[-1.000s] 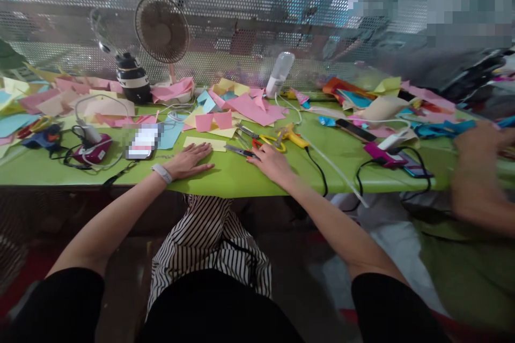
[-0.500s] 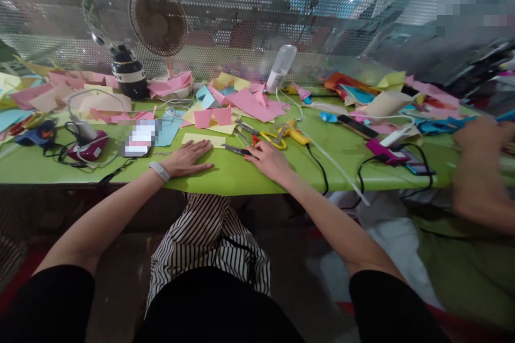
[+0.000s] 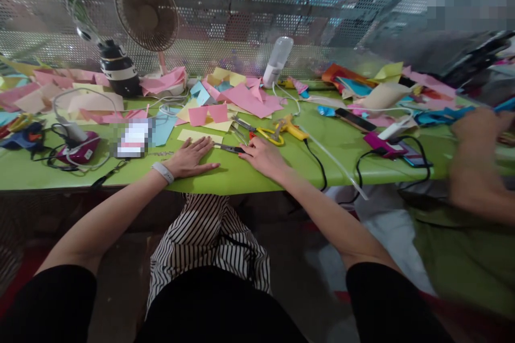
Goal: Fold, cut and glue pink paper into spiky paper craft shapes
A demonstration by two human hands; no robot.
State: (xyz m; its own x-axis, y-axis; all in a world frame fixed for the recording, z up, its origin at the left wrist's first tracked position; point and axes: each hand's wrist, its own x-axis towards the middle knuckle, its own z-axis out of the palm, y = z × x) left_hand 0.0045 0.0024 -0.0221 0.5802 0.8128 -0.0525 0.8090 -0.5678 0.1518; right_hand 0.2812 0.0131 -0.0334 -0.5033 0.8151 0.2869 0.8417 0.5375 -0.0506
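Observation:
My left hand [image 3: 191, 157] lies flat with fingers spread, its fingertips over a strip of pale yellow paper [image 3: 197, 134] on the green tabletop [image 3: 217, 182]. My right hand [image 3: 267, 158] is closed around a utility knife [image 3: 232, 148], dark with a grey blade end. The knife points left, and its tip lies over the paper's right end, close to my left fingertips. Just beyond my right hand are yellow-handled scissors [image 3: 270, 136] and a yellow glue gun [image 3: 293, 127] with a black cord.
Folded pink paper [image 3: 208, 114] and many coloured sheets line the back. A lit phone [image 3: 134, 138] and a magenta power block [image 3: 82, 149] are left. A fan [image 3: 147, 9] and black jar [image 3: 118, 69] stand behind. Cables cross the right, where a co-worker's arm [image 3: 477, 155] reaches over.
The view has shifted slightly. My hands are a little closer together, and the knife's tip has moved left, further over the yellow paper. The co-worker's arm stays on the right.

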